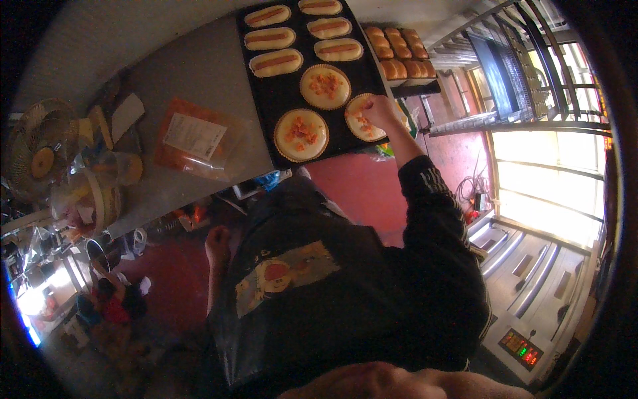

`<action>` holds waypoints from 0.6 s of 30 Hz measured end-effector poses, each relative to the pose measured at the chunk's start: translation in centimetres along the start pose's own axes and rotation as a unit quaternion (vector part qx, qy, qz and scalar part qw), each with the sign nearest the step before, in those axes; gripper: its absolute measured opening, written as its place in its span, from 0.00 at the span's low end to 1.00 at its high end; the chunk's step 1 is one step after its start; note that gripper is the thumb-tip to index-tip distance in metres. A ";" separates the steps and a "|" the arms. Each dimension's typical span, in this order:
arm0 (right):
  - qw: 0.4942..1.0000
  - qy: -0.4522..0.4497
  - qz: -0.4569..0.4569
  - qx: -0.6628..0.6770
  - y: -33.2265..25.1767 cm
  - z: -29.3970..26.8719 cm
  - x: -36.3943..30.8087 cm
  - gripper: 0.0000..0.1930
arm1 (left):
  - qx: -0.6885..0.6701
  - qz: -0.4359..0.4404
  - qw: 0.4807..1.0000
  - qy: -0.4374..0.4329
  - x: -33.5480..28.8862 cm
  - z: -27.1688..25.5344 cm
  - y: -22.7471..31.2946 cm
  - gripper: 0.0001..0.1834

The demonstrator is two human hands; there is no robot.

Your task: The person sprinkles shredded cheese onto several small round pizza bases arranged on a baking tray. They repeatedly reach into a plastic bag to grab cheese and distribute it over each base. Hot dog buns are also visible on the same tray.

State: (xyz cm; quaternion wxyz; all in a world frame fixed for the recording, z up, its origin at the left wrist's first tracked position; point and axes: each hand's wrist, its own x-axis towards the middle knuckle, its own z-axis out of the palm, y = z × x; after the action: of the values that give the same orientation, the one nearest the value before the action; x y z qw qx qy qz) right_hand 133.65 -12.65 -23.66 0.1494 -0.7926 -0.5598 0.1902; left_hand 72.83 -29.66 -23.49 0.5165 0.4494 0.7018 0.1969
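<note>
My right hand is over the round dough at the right front corner of a black baking tray. Its fingers are pinched together, and what is between them is hidden. Orange shreds lie on that dough beneath the hand. Two more round doughs in paper cases, one nearer and one behind it, carry orange shreds in their middles. Several long buns with sausages fill the far part of the tray. My left hand hangs low beside my dark apron, fingers curled, with nothing seen in it.
A clear packet of orange shreds lies on the metal table, left of the tray. Beyond it stand a fan and plastic bags. Browned loaves, a metal rack and an oven are to the right. Another person is at lower left.
</note>
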 end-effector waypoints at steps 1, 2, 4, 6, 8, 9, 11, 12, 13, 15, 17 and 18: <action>1.000 -0.007 0.016 0.003 -0.2 -0.1 0.0 0.10 | 0.005 0.006 1.000 0.003 -0.1 0.0 0.1 0.13; 1.000 -0.012 0.027 0.007 -0.4 -0.3 0.0 0.10 | 0.004 0.005 1.000 0.005 -0.1 0.0 0.1 0.13; 1.000 0.004 0.026 0.006 -0.8 -0.5 0.1 0.11 | 0.005 0.010 1.000 0.012 -0.1 0.1 0.1 0.13; 0.999 0.039 0.021 -0.013 -1.4 -0.7 0.0 0.12 | 0.006 0.025 0.999 0.019 -0.2 0.2 0.0 0.13; 0.998 0.023 0.053 0.040 -1.4 -1.6 -0.6 0.12 | 0.007 0.034 0.999 0.022 -0.2 0.2 0.0 0.14; 0.995 0.011 0.077 0.063 -1.4 -1.9 -0.8 0.12 | 0.007 0.035 0.999 0.022 -0.2 0.3 0.0 0.14; 0.998 0.019 0.051 0.028 -1.0 -2.6 -1.2 0.12 | 0.004 0.025 0.999 0.021 -0.2 0.2 0.1 0.13; 0.999 0.024 0.035 0.012 -0.6 -3.0 -1.4 0.11 | 0.001 0.014 1.000 0.020 -0.3 0.2 0.1 0.13; 0.999 0.030 0.034 0.004 -0.1 -3.3 -1.8 0.11 | -0.003 0.004 1.000 0.019 -0.4 0.1 0.2 0.13; 0.998 0.039 0.039 -0.013 0.7 -3.4 -2.8 0.11 | 0.030 0.011 0.999 0.016 -0.4 -0.1 0.4 0.13; 0.999 0.026 0.030 -0.023 1.5 -3.4 -4.0 0.10 | 0.031 0.005 0.999 0.011 -0.3 -0.1 0.5 0.12; 0.999 0.017 0.032 -0.027 1.9 -3.3 -4.7 0.10 | 0.016 -0.005 1.000 0.007 -0.3 0.0 0.6 0.12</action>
State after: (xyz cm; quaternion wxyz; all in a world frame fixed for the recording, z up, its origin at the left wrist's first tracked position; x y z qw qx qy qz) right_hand 135.34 -17.78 -20.95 0.1314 -0.8168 -0.5368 0.1655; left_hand 73.05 -29.62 -22.90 0.5052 0.4528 0.7107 0.1860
